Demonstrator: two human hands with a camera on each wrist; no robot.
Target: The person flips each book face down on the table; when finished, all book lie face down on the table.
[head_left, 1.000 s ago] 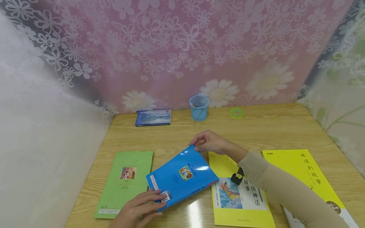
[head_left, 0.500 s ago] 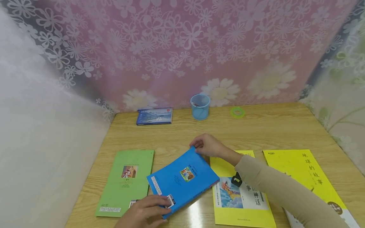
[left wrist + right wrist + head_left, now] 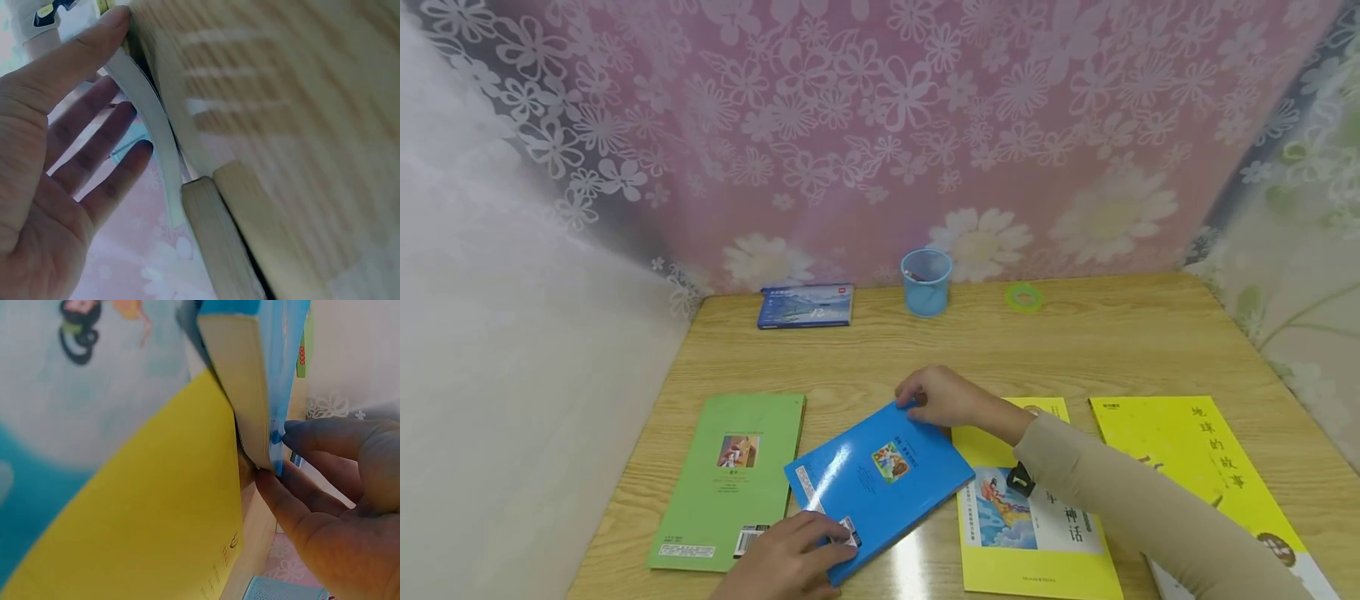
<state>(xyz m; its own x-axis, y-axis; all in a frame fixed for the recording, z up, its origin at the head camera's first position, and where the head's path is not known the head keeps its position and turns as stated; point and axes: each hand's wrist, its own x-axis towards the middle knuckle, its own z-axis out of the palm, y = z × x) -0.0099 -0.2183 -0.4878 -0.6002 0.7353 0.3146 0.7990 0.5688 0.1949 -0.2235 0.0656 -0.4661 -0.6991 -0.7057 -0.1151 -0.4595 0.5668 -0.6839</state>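
My left hand (image 3: pixel 797 554) holds the near left corner of the blue book (image 3: pixel 880 483): the thumb is at the edge, and the other fingers lie on the cover, a little spread from each other. My right hand (image 3: pixel 940 398) pinches the far corner of this same book between thumb and fingers. The blue book is turned at an angle between the 2 hands, with 1 small colour picture on its cover. If its whole underside touches the table (image 3: pixel 850 358), I cannot tell.

On the left, just beside it, lies the green book (image 3: pixel 726 500), which also has 1 small picture. On the right, the right corner of the blue book comes over the left edge of the first yellow book (image 3: pixel 1003 533) in the head view. My right forearm, in a beige sleeve (image 3: pixel 1135 492), crosses above that yellow book and hides part of its title. Further right lies the second yellow book (image 3: pixel 1195 475).

At the far side of the table are 3 things: on the left a flat blue pack (image 3: pixel 805 307), in the middle a light blue cup (image 3: pixel 927 292), and on the right a green ring (image 3: pixel 1036 297). Behind them hangs a pink flowered cloth (image 3: pixel 850 167).
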